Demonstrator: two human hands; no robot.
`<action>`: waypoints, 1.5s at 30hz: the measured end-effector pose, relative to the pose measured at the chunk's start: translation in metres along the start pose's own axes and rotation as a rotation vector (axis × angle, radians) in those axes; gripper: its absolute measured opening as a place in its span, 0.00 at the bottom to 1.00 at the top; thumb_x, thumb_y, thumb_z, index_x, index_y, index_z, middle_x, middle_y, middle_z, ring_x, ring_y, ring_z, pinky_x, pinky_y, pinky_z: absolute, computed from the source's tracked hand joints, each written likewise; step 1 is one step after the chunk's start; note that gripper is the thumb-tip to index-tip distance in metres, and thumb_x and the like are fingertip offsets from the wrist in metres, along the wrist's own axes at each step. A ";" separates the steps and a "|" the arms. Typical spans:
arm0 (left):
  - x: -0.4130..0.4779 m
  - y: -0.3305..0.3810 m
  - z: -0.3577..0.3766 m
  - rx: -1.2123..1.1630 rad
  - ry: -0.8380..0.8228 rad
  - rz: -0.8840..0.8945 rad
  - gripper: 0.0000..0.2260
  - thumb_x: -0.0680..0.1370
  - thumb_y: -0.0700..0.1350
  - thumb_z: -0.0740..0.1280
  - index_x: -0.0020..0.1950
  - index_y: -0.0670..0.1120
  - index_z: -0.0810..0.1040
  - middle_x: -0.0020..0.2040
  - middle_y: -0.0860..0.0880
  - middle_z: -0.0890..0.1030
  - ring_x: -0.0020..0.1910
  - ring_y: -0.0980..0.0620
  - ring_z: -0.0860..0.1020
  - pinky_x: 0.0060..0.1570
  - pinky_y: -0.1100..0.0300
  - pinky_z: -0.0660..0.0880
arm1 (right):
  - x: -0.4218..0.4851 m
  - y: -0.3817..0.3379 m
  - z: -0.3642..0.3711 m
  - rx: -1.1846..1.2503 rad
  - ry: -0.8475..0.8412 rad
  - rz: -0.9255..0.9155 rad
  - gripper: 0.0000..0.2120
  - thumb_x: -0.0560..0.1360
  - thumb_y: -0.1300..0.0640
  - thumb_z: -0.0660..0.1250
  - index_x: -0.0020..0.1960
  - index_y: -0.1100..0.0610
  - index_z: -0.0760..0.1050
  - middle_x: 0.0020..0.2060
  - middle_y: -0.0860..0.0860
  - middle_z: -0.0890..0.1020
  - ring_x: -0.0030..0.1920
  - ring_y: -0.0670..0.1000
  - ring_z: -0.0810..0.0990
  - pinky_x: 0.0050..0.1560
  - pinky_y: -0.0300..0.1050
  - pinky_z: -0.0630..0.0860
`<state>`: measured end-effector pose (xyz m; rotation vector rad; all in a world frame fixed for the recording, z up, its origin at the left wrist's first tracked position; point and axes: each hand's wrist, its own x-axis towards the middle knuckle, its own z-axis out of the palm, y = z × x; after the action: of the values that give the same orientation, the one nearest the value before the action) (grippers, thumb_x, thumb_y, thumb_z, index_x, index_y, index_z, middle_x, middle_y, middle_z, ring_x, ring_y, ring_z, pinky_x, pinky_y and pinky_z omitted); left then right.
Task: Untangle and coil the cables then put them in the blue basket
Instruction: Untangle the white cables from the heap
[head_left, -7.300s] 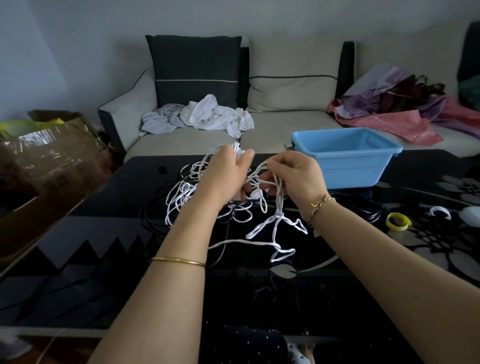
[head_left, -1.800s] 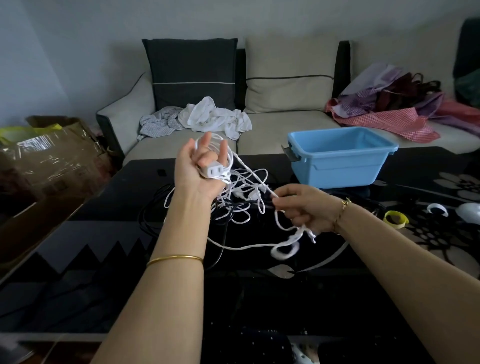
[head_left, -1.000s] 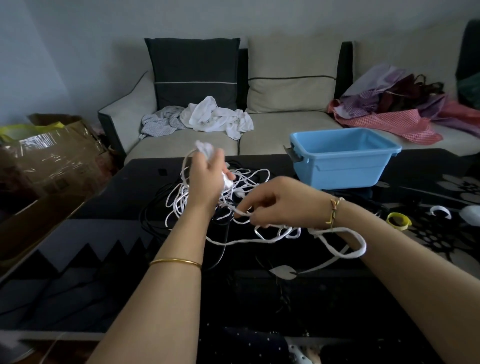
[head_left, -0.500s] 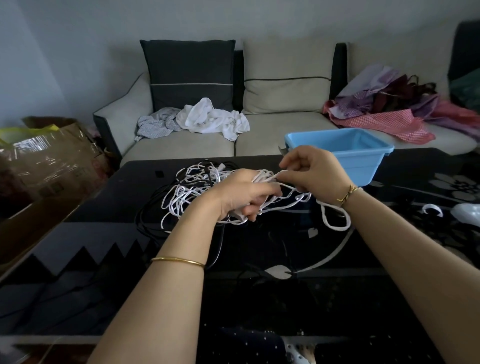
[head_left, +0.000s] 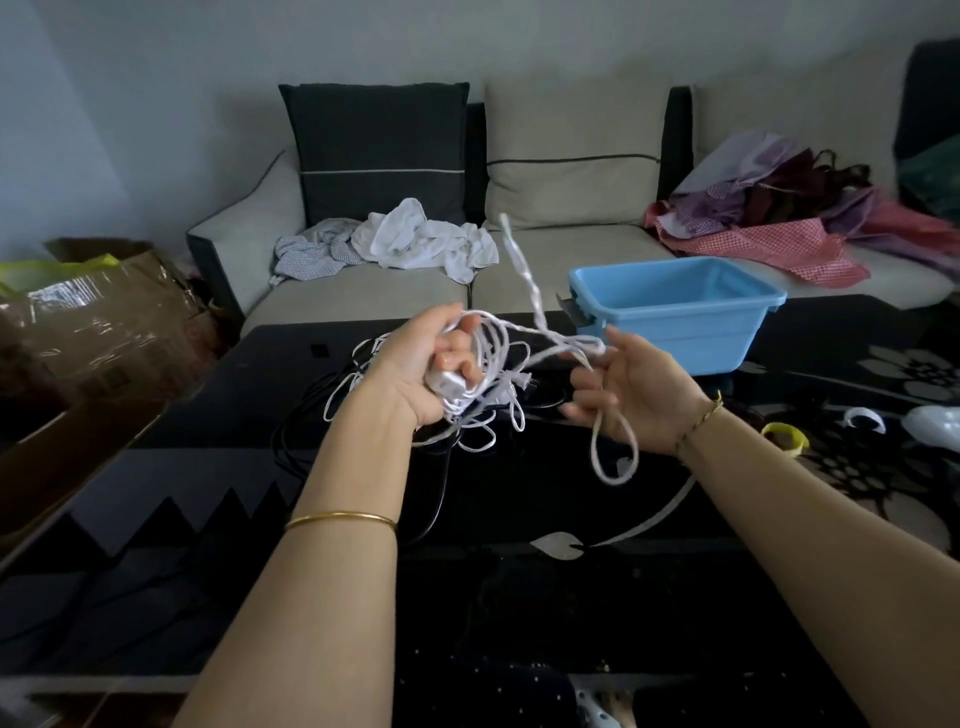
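Observation:
My left hand (head_left: 421, 364) is raised over the black table and grips a bundle of white cable (head_left: 493, 358) with its white plug block in the palm. Loops of that cable hang below the hand. My right hand (head_left: 634, 389) is beside it, palm up, and pinches a strand of the same white cable; one loop dangles under it and a twisted end flies up toward the sofa. A black cable (head_left: 311, 415) lies on the table under the white tangle. The blue basket (head_left: 670, 306) stands behind my right hand and holds nothing that I can see.
The glossy black table (head_left: 519, 519) carries a yellow tape ring (head_left: 787, 436), a white ring (head_left: 862, 418) and a white object (head_left: 935, 426) at the right. A sofa (head_left: 571, 260) with clothes is behind. A cardboard box (head_left: 88, 322) stands at the left.
Both hands turned palm up and moved apart. My left hand lifted the white bundle higher, my right hand dropped lower and pulled a strand out, and a free end whipped upward.

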<state>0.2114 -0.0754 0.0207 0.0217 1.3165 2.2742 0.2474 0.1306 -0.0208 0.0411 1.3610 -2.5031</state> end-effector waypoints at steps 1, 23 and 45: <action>0.000 0.001 -0.002 -0.021 0.033 0.026 0.12 0.81 0.47 0.61 0.40 0.43 0.72 0.19 0.54 0.64 0.16 0.61 0.63 0.22 0.69 0.68 | 0.002 0.000 -0.001 0.019 0.007 0.014 0.15 0.77 0.48 0.55 0.43 0.59 0.71 0.26 0.51 0.68 0.18 0.45 0.64 0.23 0.37 0.73; -0.014 0.024 -0.005 0.072 0.128 0.360 0.14 0.82 0.47 0.58 0.39 0.44 0.73 0.20 0.56 0.61 0.17 0.59 0.60 0.22 0.67 0.68 | 0.035 0.043 0.059 -1.465 0.351 -0.330 0.24 0.75 0.42 0.62 0.44 0.64 0.78 0.33 0.55 0.77 0.31 0.52 0.78 0.33 0.46 0.74; -0.024 0.039 -0.035 0.086 0.264 0.471 0.14 0.82 0.49 0.59 0.39 0.45 0.74 0.20 0.55 0.62 0.17 0.58 0.61 0.25 0.66 0.68 | 0.042 0.001 0.079 -0.863 0.238 0.206 0.10 0.79 0.60 0.59 0.40 0.60 0.73 0.21 0.51 0.65 0.14 0.43 0.55 0.18 0.26 0.55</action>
<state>0.2073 -0.1298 0.0393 0.0705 1.6906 2.6794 0.2158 0.0550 0.0155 0.2818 2.2770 -1.6100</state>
